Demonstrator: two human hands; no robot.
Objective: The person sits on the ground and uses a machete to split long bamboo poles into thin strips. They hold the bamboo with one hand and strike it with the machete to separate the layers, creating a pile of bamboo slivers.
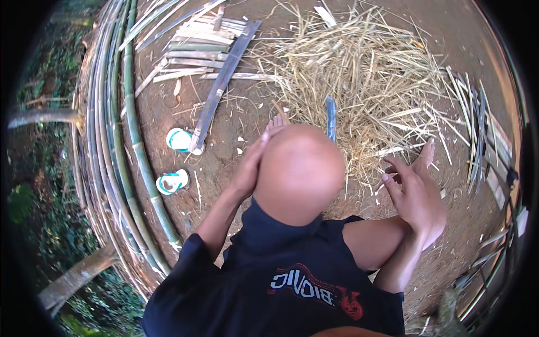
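My left hand rests along the left side of my raised knee, its fingers stretched forward and holding nothing. On the right, my right hand hovers by my lower right leg and foot. Its fingers are loosely bent and apart, and I see nothing between them. In front of me lies a heap of thin pale bamboo strips and shavings. A short piece with a shiny bluish surface lies at the heap's near edge, just beyond the knee, which may hide its lower end.
A long dark flat strip lies beside split bamboo pieces at the far left. Two white sandals with green straps are on the dirt. Long bamboo poles line the left side. More thin slats lie at right.
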